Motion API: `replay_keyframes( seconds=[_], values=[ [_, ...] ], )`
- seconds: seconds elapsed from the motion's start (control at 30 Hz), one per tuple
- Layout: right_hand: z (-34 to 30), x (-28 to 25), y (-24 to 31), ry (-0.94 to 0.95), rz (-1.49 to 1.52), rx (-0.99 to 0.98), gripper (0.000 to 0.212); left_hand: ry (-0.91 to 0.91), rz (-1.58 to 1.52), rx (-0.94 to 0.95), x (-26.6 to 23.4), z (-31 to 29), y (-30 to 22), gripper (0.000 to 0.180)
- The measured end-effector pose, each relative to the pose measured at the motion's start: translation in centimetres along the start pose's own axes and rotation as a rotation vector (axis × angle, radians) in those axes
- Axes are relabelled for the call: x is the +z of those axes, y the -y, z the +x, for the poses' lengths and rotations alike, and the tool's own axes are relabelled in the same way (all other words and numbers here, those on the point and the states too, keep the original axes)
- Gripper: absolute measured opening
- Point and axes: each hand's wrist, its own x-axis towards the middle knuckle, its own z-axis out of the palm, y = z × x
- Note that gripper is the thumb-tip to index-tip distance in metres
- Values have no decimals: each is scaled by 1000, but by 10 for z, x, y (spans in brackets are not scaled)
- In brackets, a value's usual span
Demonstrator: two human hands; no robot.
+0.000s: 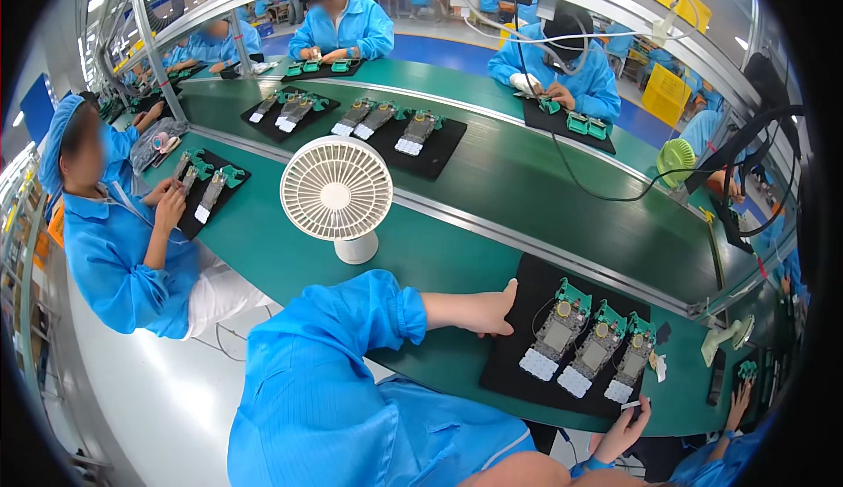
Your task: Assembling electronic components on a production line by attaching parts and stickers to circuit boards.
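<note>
My left hand [492, 310] reaches in from the left with its fingers apart, touching the left edge of a black mat [507, 368]. Three grey circuit boards lie side by side on that mat: a left board [557, 336], a middle board [597, 352] and a right board [633, 362]. Each has a green piece at its far end and a white block at its near end. By the mat's near right corner, my right hand [622, 434] pinches a small white stick-like piece [635, 404]; its exact kind is unclear.
A white fan [336, 190] stands on the green bench [421, 245] left of the mat. Beyond a metal rail runs a green conveyor [527, 193] carrying more boards on black mats [439, 155]. Co-workers in blue sit at the left and across. A dark phone-like slab [716, 377] lies right.
</note>
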Motion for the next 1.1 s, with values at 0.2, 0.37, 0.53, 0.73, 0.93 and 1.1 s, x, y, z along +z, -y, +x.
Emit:
replay_keyframes(
  seconds=[0.2, 0.37, 0.53, 0.73, 0.93, 1.1],
  values=[
    [-6, 9, 37, -61, -60, -68, 46, -42, 156, 128, -2, 11, 16, 99],
    [-6, 36, 47, -32, 288, 4, 56, -66, 115, 151, -18, 8, 30, 104],
    [-7, 47, 58, 16, 272, 48, 47, -15, 143, 6, -28, -4, 4, 99],
    [-16, 48, 81, 109, 264, 47, 47, -199, 574, 63, -7, -15, -11, 74],
    [-1, 26, 83, 4, -360, -257, 15, -438, 313, 385, 21, 12, -18, 27],
    [4, 28, 71, 40, -826, -92, 31, -321, -123, 256, 25, 22, -18, 23]
  ],
)
